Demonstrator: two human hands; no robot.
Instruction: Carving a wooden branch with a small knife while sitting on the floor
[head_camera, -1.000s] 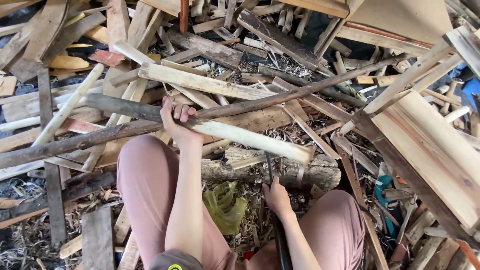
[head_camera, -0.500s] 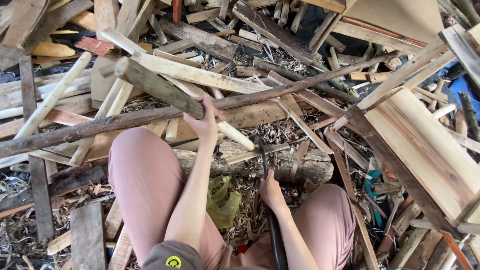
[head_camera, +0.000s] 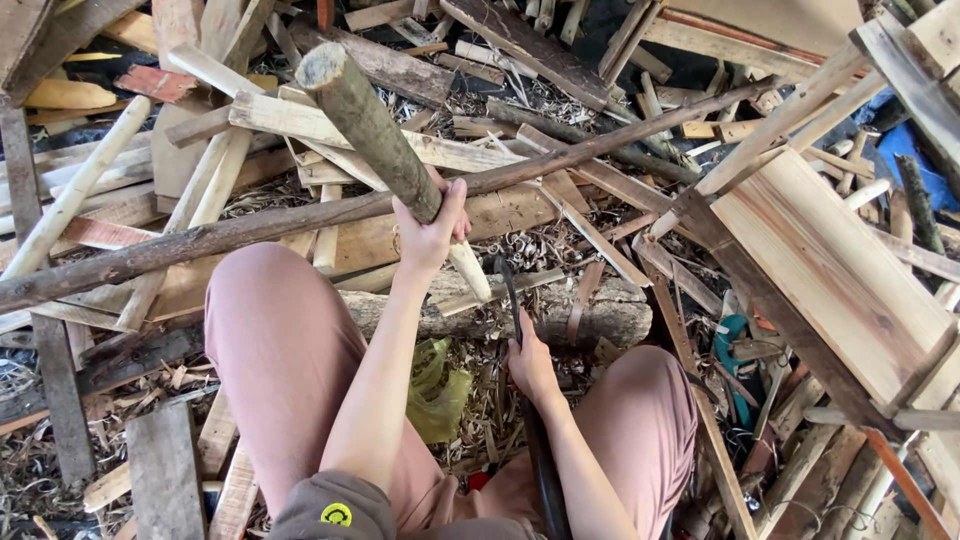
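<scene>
Left hand (head_camera: 432, 232) grips round stick (head_camera: 372, 132)

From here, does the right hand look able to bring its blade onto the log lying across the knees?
Probably yes: the right hand holds the dark blade with its tip already at the log, nothing between them.

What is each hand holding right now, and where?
Left hand: round wooden stick, near its lower end. Right hand: dark blade tool, by its handle.

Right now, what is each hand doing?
Left hand: closed around the round wooden stick.
Right hand: closed on the dark tool handle.
</scene>
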